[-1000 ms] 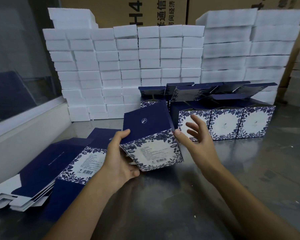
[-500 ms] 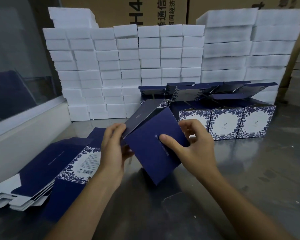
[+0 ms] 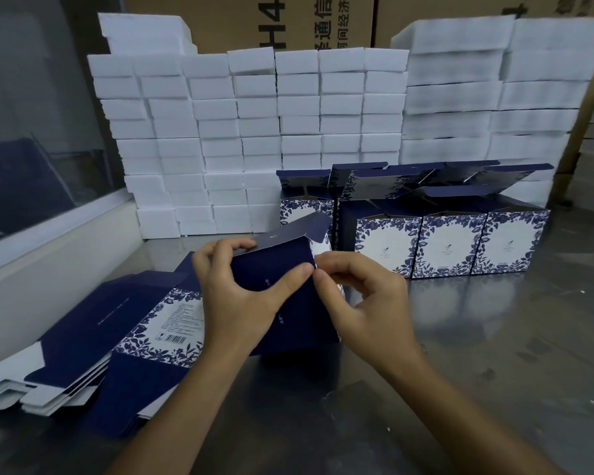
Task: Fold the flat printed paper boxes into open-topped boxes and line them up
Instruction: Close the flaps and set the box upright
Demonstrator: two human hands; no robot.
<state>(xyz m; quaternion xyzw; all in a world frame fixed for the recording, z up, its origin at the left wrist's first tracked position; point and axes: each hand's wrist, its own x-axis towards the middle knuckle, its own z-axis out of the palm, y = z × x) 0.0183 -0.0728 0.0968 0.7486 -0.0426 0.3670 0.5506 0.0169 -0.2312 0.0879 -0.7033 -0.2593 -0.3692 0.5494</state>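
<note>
I had the half-formed box (image 3: 288, 303) up off the worktop (image 3: 460, 354), near the middle, with its dark blue side facing me. My left hand (image 3: 235, 296) grasped it across the left edge, thumb pressed on the blue panel and fingers curled over the top by the raised flap (image 3: 288, 231). My right hand (image 3: 360, 296) pinched the right corner between thumb and forefinger, working a fold there.

The risk, as I judged it, lay at that corner. The card looked thin, and a pinch off the crease could have kinked the panel or torn the tab. With both thumbs meeting at one spot, the lower half hung unsupported and might have sprung back flat. Too hard a squeeze from my left hand could have dented the printed face.

The finished boxes (image 3: 450, 245) stood in a row just beyond, flaps up; a careless swing could have knocked them out of line. The flat stack (image 3: 83, 344) lay to the left.
</note>
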